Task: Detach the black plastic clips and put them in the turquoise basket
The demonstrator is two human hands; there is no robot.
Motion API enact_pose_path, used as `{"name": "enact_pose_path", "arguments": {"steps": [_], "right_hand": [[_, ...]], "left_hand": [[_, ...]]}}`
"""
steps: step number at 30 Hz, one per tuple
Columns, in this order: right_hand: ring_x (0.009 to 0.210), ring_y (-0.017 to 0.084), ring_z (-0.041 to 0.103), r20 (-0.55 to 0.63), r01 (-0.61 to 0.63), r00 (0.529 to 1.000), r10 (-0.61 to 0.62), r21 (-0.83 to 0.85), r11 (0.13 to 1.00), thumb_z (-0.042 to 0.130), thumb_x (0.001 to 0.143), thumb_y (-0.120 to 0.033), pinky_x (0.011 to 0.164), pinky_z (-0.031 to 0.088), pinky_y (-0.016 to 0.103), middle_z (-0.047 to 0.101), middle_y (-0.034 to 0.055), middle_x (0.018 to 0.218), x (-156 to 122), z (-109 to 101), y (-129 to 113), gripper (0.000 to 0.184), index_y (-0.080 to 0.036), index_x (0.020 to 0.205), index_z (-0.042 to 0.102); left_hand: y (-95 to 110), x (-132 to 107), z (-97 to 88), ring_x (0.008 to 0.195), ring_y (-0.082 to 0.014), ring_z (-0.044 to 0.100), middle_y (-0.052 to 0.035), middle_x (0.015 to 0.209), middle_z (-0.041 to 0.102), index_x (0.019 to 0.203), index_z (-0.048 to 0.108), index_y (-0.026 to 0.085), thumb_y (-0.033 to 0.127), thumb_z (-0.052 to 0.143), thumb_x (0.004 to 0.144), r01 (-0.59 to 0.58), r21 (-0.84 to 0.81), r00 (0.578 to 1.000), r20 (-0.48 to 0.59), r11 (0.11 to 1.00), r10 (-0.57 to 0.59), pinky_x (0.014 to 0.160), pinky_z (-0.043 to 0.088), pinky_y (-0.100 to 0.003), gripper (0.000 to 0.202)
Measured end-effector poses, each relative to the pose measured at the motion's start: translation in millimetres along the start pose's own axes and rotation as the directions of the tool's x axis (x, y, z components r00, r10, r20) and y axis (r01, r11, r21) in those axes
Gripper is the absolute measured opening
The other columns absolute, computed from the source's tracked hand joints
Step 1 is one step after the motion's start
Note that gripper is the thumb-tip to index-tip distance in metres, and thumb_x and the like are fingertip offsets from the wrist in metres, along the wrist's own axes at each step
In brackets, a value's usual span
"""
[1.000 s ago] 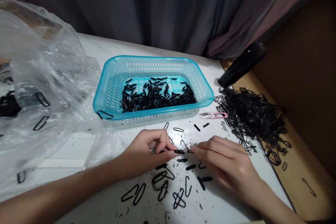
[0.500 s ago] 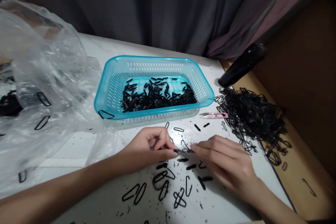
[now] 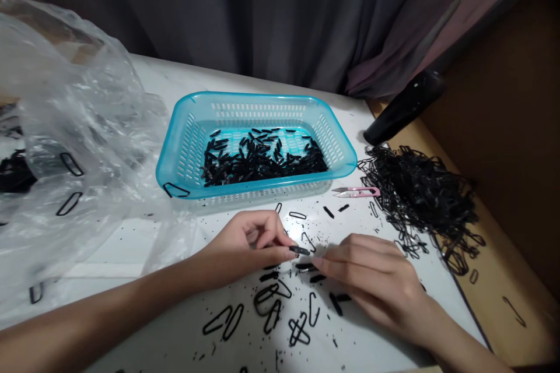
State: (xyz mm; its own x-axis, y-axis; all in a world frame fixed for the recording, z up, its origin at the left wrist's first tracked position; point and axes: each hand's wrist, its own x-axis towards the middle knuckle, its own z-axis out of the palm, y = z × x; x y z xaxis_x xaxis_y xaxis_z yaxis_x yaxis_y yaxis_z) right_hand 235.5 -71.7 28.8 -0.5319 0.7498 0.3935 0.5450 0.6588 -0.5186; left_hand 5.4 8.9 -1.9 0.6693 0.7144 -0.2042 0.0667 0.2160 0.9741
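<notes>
Between the thumb and forefinger of my left hand [image 3: 256, 239] is a small, slim black piece [image 3: 300, 250], its right end sticking out. My right hand [image 3: 371, 268] is closed just to the right, fingertips pinched together and apart from that piece. A thin shiny sliver shows by the right fingertips, but what they hold is too small to name. Under and around both hands lie similar black pieces [image 3: 339, 304], thin black loops [image 3: 234, 322] and tiny black crumbs. Behind the hands stands a blue plastic basket [image 3: 258, 102] with many black pieces inside.
Pink-handled thread snips [image 3: 356, 192] lie right of the basket's front. A tangled heap of black loops [image 3: 420, 192] spreads over the table's right edge, below a dark cylindrical object [image 3: 402, 108]. Crumpled clear plastic [image 3: 96, 122] covers the left side. A dark curtain [image 3: 262, 17] hangs behind.
My right fingertips have moved slightly down and away from the black piece, exposing its right end. My left hand keeps its pinch in nearly the same place.
</notes>
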Motion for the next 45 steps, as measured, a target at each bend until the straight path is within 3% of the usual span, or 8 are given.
{"name": "enact_pose_path", "arguments": {"steps": [5, 27, 32, 36, 39, 41, 43, 45], "right_hand": [[0.079, 0.017, 0.062, -0.082, -0.084, 0.993, 0.082, -0.031, 0.996, 0.057, 0.088, -0.003, 0.065, 0.051, 0.032, 0.072, 0.007, 0.094, -0.8, -1.4, -0.9, 0.03, -0.015, 0.114, 0.065], [0.073, 0.017, 0.059, 0.016, -0.046, 0.999, 0.049, -0.132, 0.99, 0.052, 0.091, -0.007, 0.059, 0.047, 0.031, 0.072, 0.0066, 0.093, -0.5, -3.8, 3.5, 0.026, -0.015, 0.111, 0.067], [0.076, 0.017, 0.061, 0.002, -0.064, 0.998, 0.064, -0.052, 0.997, 0.053, 0.093, -0.01, 0.063, 0.05, 0.031, 0.072, 0.0064, 0.092, 1.8, -6.7, 8.7, 0.025, -0.016, 0.112, 0.067], [0.082, 0.018, 0.063, -0.056, -0.107, 0.993, 0.101, -0.108, 0.988, 0.056, 0.091, -0.01, 0.069, 0.053, 0.031, 0.072, 0.0077, 0.094, 0.8, -6.9, 15.9, 0.022, -0.015, 0.11, 0.066], [0.084, 0.017, 0.064, -0.097, -0.117, 0.99, 0.102, -0.162, 0.98, 0.056, 0.091, -0.011, 0.072, 0.053, 0.031, 0.071, 0.0076, 0.097, -0.5, -7.0, 19.9, 0.022, -0.017, 0.111, 0.065], [0.084, 0.018, 0.064, -0.117, -0.119, 0.988, 0.099, -0.178, 0.977, 0.056, 0.092, -0.012, 0.072, 0.053, 0.031, 0.071, 0.0073, 0.096, -0.9, -6.8, 22.0, 0.022, -0.017, 0.111, 0.065], [0.084, 0.018, 0.064, -0.123, -0.13, 0.986, 0.108, -0.184, 0.974, 0.055, 0.093, -0.013, 0.072, 0.053, 0.031, 0.071, 0.0074, 0.095, -0.9, -5.9, 24.4, 0.02, -0.017, 0.111, 0.065], [0.085, 0.019, 0.064, -0.121, -0.138, 0.986, 0.117, -0.189, 0.972, 0.054, 0.094, -0.014, 0.073, 0.053, 0.032, 0.071, 0.0076, 0.095, -0.9, -4.2, 26.7, 0.02, -0.017, 0.11, 0.064]], "left_hand": [[-0.8, -2.2, -0.8, 0.078, -0.0151, 0.063, -0.0014, 0.076, 0.065, 0.055, 0.033, 0.019, 0.025, 0.076, 0.074, 0.0, -0.002, 1.0, 0.007, 1.0, 0.0, 0.07, 0.05, -0.026, 0.047], [-3.2, -3.6, -1.2, 0.083, -0.0175, 0.066, -0.0029, 0.078, 0.066, 0.056, 0.034, 0.02, 0.024, 0.075, 0.077, -0.023, 0.008, 0.999, 0.032, 1.0, 0.022, 0.076, 0.052, -0.03, 0.046], [-6.1, -2.7, 2.1, 0.081, -0.0163, 0.067, -0.0032, 0.077, 0.067, 0.056, 0.035, 0.02, 0.021, 0.073, 0.075, -0.036, 0.024, 0.998, -0.05, 0.999, 0.037, 0.072, 0.052, -0.027, 0.043], [-12.3, -3.0, 7.8, 0.083, -0.0175, 0.069, -0.0028, 0.076, 0.068, 0.06, 0.04, 0.02, 0.021, 0.071, 0.077, -0.107, 0.131, 0.986, -0.117, 0.986, 0.122, 0.073, 0.054, -0.027, 0.036], [-15.7, -5.5, 11.5, 0.075, -0.0153, 0.069, -0.0029, 0.081, 0.069, 0.07, 0.05, 0.019, 0.019, 0.067, 0.081, -0.22, 0.243, 0.948, -0.177, 0.945, 0.266, 0.066, 0.056, -0.026, 0.021], [-12.5, -8.2, 10.8, 0.071, -0.0134, 0.068, -0.0025, 0.082, 0.07, 0.076, 0.056, 0.019, 0.014, 0.064, 0.083, -0.356, 0.371, 0.886, -0.158, 0.858, 0.437, 0.062, 0.055, -0.024, 0.012], [-2.7, -10.7, 5.5, 0.075, -0.0132, 0.068, -0.0025, 0.084, 0.071, 0.081, 0.062, 0.02, 0.007, 0.062, 0.083, -0.508, 0.537, 0.769, -0.071, 0.674, 0.636, 0.065, 0.055, -0.023, 0.013], [12.8, -11.7, -5.2, 0.083, -0.0143, 0.069, -0.0037, 0.092, 0.072, 0.088, 0.064, 0.02, 0.003, 0.061, 0.083, -0.593, 0.684, 0.615, 0.046, 0.424, 0.787, 0.072, 0.054, -0.025, 0.018]]}}
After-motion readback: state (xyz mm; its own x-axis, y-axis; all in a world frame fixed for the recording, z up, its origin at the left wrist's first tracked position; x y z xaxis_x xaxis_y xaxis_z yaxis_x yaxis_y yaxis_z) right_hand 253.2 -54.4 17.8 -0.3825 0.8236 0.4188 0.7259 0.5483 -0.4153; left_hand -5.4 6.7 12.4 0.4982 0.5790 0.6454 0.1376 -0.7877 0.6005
